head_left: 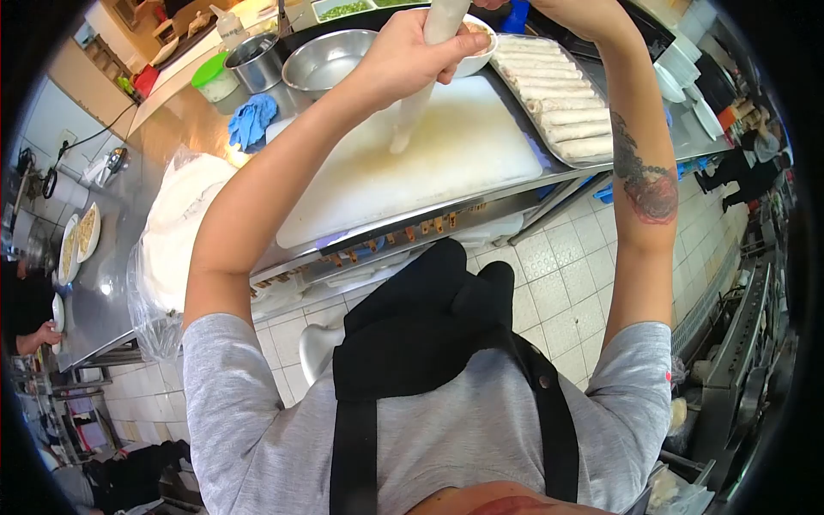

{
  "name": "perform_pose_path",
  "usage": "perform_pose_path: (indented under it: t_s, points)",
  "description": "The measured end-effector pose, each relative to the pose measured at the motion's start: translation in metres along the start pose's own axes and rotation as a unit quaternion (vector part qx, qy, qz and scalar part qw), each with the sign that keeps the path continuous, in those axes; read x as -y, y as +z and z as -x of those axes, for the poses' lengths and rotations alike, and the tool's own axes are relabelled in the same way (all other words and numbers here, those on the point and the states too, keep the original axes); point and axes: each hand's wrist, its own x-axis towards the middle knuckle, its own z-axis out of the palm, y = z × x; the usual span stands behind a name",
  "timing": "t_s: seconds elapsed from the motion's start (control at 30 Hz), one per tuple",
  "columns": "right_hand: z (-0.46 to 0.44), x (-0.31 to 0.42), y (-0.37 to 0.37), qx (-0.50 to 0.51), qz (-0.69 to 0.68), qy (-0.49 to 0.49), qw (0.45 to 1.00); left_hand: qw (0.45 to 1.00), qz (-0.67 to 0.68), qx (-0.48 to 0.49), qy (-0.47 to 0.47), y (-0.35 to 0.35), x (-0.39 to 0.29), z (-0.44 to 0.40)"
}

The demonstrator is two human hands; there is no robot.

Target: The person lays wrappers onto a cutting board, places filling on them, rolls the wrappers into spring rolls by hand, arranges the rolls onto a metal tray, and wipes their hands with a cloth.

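Observation:
My left hand (418,53) grips a long, limp white roll (415,107) whose lower end hangs over the white cutting board (343,193). At the top edge of the view, my right hand (549,7) is partly cut off, near the upper end of the roll; its fingers are mostly out of frame. Behind my left hand stands a white bowl (482,58) with some filling in it. A metal tray (590,161) of several white rolls in a row lies to the right of the board.
Left of the board are a plastic-wrapped stack of pale sheets (176,215), a blue cloth or glove (251,122), a metal bowl (326,62), a metal pot (254,64) and a green-lidded tub (211,75). Another person's hand (38,337) shows at far left.

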Motion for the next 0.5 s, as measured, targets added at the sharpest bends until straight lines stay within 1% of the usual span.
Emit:
perform_pose_path:
  t_s: [0.03,0.07,0.13,0.23,0.3,0.37,0.47,0.5]
  points:
    - [-0.004,-0.001,-0.001,0.009,0.006,-0.004,1.0,1.0,0.021,-0.013,-0.004,0.002,-0.004,-0.002]
    - [-0.007,-0.002,0.0,0.005,0.068,-0.025,0.997,1.0,0.008,-0.02,-0.008,0.005,-0.01,-0.002]
    - [-0.011,-0.003,0.003,-0.003,0.19,-0.063,0.98,0.999,0.035,-0.028,0.009,0.01,-0.012,-0.005]
    - [-0.004,0.011,0.009,-0.039,0.221,-0.014,0.974,0.995,0.086,-0.027,0.036,0.013,-0.02,-0.011]
    - [0.007,0.043,0.01,-0.024,0.163,0.071,0.984,0.995,0.096,-0.019,0.036,0.012,-0.026,-0.015]
    - [0.006,0.047,0.006,-0.009,0.185,0.062,0.981,0.996,0.082,-0.007,0.02,0.01,-0.029,-0.019]
    - [0.003,0.046,-0.001,0.025,0.201,0.065,0.977,0.994,0.102,-0.017,0.042,0.011,-0.028,-0.02]
    - [0.003,0.048,-0.001,0.029,0.217,0.071,0.973,0.994,0.102,-0.018,0.034,0.011,-0.026,-0.022]
